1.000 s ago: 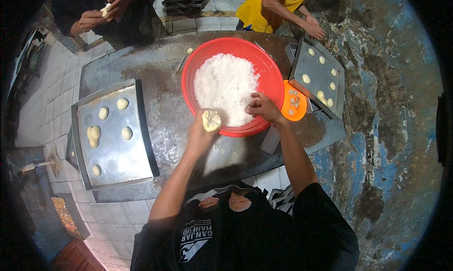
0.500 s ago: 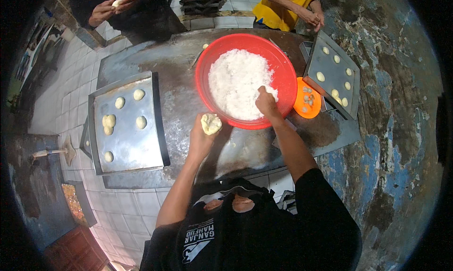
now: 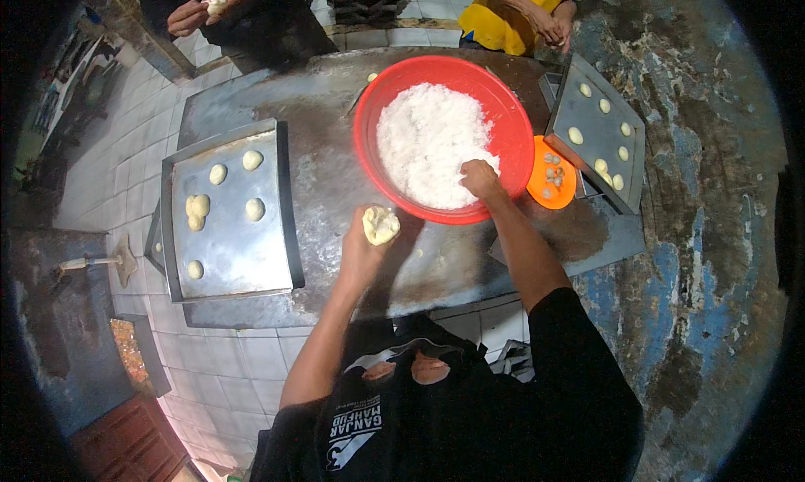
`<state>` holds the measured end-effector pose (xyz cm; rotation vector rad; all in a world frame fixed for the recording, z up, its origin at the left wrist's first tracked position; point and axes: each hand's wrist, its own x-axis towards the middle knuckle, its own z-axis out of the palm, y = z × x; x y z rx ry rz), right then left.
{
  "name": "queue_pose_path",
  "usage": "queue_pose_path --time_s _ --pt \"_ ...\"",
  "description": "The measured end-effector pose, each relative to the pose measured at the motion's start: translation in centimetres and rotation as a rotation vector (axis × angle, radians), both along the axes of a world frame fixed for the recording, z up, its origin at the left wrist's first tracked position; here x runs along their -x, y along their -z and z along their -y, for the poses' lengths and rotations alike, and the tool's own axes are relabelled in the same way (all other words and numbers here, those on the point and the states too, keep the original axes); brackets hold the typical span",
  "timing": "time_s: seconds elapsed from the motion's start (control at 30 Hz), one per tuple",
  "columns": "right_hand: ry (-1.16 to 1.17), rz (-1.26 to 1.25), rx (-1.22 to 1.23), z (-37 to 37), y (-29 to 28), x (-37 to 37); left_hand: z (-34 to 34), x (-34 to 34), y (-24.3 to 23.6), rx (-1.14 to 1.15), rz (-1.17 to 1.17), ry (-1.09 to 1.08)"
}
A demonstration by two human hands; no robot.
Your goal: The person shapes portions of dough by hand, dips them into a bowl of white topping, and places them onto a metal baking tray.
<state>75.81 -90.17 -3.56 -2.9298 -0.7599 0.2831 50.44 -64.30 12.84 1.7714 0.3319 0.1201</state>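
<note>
My left hand (image 3: pixel 362 249) is curled around a pale yellow piece of dough (image 3: pixel 381 225) with a hollow in its top, held over the table just in front of a large red basin (image 3: pixel 518 146). A heap of white crumbly filling (image 3: pixel 426 138) lies in the basin. Over the basin's near right side, my right hand (image 3: pixel 480 179) reaches into that filling, its fingers drawn together on some of it. How much it grips is hidden by the fingers.
To the left, a metal tray (image 3: pixel 231 283) carries several dough balls. A second tray (image 3: pixel 631 165) with dough balls stands tilted at right, beside an orange plate (image 3: pixel 542 198) of small greyish pieces. Across the worn metal table (image 3: pixel 327 130), one person handles dough; another wears yellow (image 3: pixel 495 25).
My right fingers have drawn closer together in the filling. My left hand still holds the hollowed dough. The view has shifted slightly. The person at far left has opened out their dough.
</note>
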Motion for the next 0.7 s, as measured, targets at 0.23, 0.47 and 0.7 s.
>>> queue_pose_path --time_s 0.23,0.47,0.7 --pt "0.116 -0.117 -0.206 -1.6 -5.3 1.5 -0.5 0.8 1.7 -0.006 -0.049 -0.054" --pt "0.061 -0.817 -0.917 -5.5 -16.6 12.9 4.1 -1.6 3.0 -0.056 0.118 0.029" --pt "-0.333 0.037 -0.627 -4.3 -19.8 23.2 8.6 -0.5 2.0 -0.111 0.172 -0.042"
